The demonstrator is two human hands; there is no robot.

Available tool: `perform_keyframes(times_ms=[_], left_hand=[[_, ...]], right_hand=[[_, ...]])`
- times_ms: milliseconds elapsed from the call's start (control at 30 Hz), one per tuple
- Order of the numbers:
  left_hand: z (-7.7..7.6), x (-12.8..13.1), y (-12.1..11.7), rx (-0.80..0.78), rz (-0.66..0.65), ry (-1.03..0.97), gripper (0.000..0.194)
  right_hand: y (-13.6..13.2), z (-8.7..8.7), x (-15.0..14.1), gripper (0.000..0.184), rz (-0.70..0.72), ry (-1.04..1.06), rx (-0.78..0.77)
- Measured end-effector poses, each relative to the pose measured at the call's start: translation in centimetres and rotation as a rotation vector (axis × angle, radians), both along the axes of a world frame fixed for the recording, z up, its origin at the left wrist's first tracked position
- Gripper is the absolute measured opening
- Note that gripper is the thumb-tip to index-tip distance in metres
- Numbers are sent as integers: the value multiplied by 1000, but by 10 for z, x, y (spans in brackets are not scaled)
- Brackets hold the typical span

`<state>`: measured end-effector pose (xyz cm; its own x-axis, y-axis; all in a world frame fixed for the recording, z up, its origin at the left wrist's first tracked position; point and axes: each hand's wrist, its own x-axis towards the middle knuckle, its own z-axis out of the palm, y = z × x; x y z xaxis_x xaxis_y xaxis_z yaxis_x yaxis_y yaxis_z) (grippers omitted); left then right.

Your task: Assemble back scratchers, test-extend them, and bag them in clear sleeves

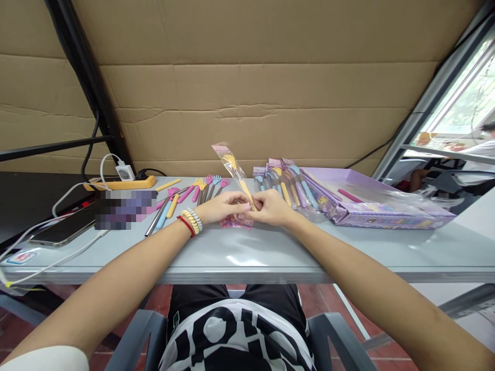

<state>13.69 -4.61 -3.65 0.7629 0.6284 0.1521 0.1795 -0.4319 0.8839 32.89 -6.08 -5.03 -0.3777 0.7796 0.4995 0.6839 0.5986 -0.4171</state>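
A yellow hand-shaped back scratcher in a clear plastic sleeve with a pink top tilts up and to the left above the table. Both hands meet at its lower end. My right hand is closed round the bottom of the sleeve. Beside it, my left hand pinches the same end with thumb and fingers. Under the hands lie pink printed cards, partly covered. Several loose back scratchers in pink, yellow, blue and grey lie to the left. To the right is a pile of bagged back scratchers.
A purple box with plastic film and a pink handle in it stands at the right. On the left are a phone, white cables and a yellow power strip. A cardboard wall closes off the back of the table.
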Motion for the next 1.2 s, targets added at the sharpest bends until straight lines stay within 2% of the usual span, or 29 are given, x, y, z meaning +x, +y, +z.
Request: perform_keyframes(times_ms=[200,433,533,667,767,833,1000,1100,1200], left_hand=[[-3,0,2,82,-41,23,42],[7,2,-6,143,15,28,49],[7,-3,-2,137,86,67,51],[5,-6,0,159,172,187,53],[7,-5,-2,259,204,251,47],[8,-4,-4,317,207,277,43],[8,-5,-2,383,192,316,40],[7,-6,0,405,183,343,40],[7,-6,1,434,178,361,40]], right_hand=[[2,-1,-1,37,-32,-46,43],[1,10,6,33,-82,84,145],[3,20,19,30,-237,175,222],[7,35,46,32,-597,224,297],[9,43,65,30,-825,119,226],[9,46,72,29,-896,32,118],[16,39,73,34,-920,-223,-225],[21,34,71,43,-925,-315,-307],[23,31,72,43,-913,-367,-343]])
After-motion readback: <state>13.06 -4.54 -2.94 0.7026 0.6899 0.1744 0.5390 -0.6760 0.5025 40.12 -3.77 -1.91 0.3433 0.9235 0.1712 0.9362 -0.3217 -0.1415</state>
